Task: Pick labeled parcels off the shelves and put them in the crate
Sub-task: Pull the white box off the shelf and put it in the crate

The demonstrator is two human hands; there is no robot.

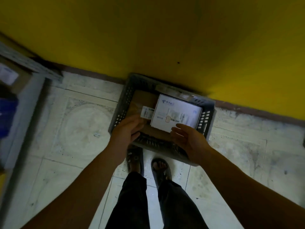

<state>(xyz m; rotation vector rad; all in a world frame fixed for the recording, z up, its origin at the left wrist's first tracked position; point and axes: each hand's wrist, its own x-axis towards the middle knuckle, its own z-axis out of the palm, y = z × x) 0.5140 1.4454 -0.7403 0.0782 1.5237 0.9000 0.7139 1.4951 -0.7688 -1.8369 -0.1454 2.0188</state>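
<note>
Left hand [127,129] and right hand [189,139] hover spread and empty above the crate [118,113] — the white box [176,111] just beyond both looks stiff and probably light; grip its side edges.

The floor [79,129] is laid with pale, worn stone tiles, one bearing a round ornamental pattern, and it meets a yellow wall [148,30] along a brown skirting strip [92,75]. A dark grey perforated plastic crate [123,106] stands on the tiles, its far side against the wall, and two feet in sandals [135,160] stand just before its near side. At the left edge a grey metal shelving unit [24,113] rises from the floor, with a blurred brown labeled box [21,81] on its shelf.
</note>
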